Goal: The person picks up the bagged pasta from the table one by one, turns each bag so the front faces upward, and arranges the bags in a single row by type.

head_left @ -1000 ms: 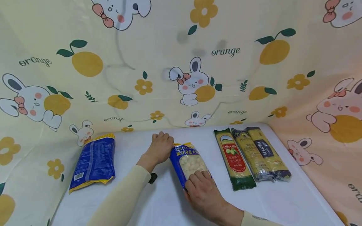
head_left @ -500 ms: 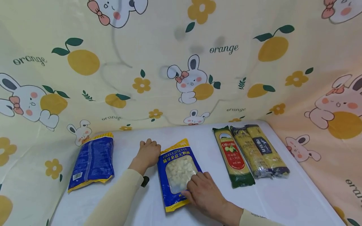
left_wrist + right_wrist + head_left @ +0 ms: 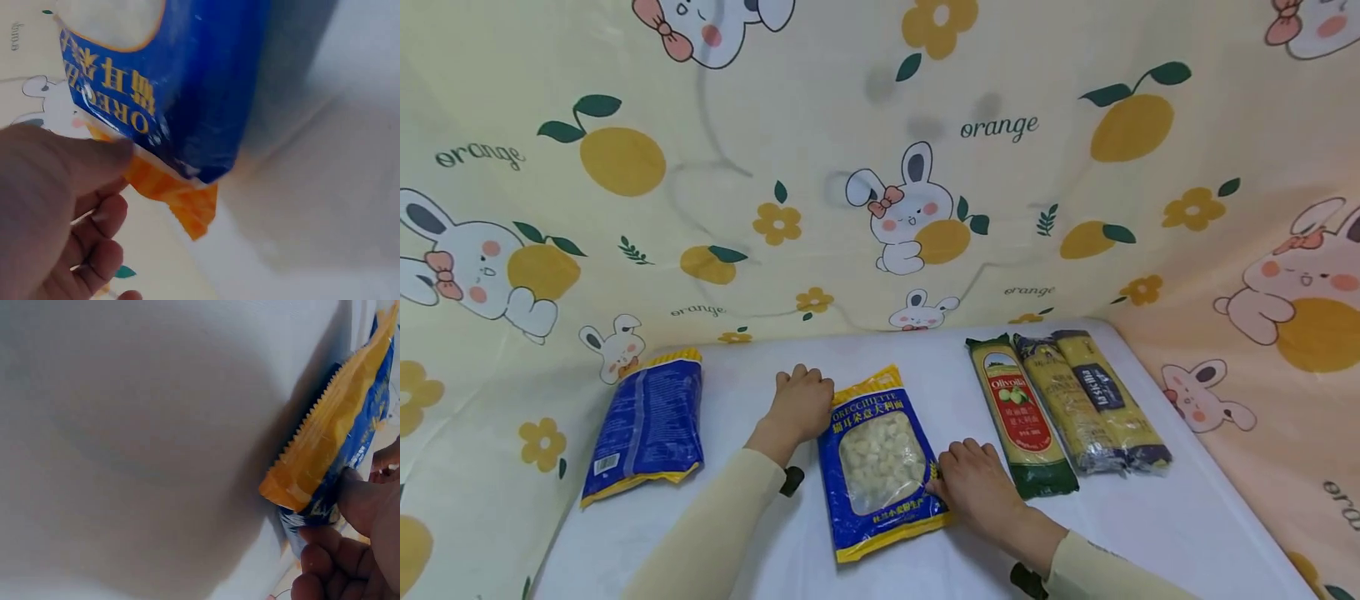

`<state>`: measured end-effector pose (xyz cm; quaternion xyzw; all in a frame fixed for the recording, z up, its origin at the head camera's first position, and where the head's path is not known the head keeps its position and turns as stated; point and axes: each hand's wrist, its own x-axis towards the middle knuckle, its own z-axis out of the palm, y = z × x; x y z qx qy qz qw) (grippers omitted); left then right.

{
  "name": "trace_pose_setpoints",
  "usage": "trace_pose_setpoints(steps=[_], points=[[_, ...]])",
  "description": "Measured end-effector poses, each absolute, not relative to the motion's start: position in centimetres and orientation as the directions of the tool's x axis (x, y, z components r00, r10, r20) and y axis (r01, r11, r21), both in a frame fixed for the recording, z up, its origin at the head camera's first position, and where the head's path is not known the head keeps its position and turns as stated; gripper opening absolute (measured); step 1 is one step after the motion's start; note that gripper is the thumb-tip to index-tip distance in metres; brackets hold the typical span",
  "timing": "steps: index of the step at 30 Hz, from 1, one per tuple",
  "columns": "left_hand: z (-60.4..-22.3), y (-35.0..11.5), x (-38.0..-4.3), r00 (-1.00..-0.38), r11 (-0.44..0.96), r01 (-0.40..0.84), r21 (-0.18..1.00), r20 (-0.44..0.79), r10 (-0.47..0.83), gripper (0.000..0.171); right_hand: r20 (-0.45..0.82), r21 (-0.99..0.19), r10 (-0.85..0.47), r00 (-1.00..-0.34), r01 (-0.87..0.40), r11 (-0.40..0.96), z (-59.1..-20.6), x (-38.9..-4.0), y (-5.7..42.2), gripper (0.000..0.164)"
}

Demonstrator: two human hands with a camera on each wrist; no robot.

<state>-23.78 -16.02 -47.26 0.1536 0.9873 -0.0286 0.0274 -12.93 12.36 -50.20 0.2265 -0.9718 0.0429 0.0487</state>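
Observation:
A blue and yellow bag of orecchiette pasta (image 3: pixel 883 467) lies in the middle of the white table, its clear window facing up and showing pale pasta. My left hand (image 3: pixel 797 408) pinches the yellow top seal at the bag's left corner; in the left wrist view the thumb (image 3: pixel 103 159) lies over the seal with the other fingers curled behind. At the lower right edge, my right hand (image 3: pixel 977 487) grips the bag between thumb and curled fingers. The right wrist view shows that thumb (image 3: pixel 359 500) on the blue film beside the yellow bottom seal (image 3: pixel 319 437).
Another blue bag (image 3: pixel 647 425) lies back side up at the left. On the right, a green-ended Olivoilà spaghetti pack (image 3: pixel 1022 417) lies beside two more long pasta packs (image 3: pixel 1067 408) (image 3: pixel 1108 400). A rabbit-and-orange printed cloth (image 3: pixel 820 183) hangs behind the table (image 3: pixel 760 542).
The pasta bag has moved left and toward me, turning so its whole front shows. My left hand went with it; my right hand slid from the bag's front to its right edge.

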Motion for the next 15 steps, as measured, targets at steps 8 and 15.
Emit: trace_pose_setpoints(steps=[8, 15], points=[[-47.6, -15.3, -23.6, -0.947, 0.946, 0.319, -0.064, -0.065, 0.315, 0.017, 0.15, 0.069, -0.575, -0.804, -0.572, 0.817, -50.3, -13.6, 11.6, 0.026], [-48.3, -15.1, -23.8, -0.949, 0.949, 0.313, -0.049, -0.049, 0.31, 0.02, 0.165, 0.127, -0.66, -0.733, -0.647, 0.751, -51.5, -14.3, 13.0, 0.02]])
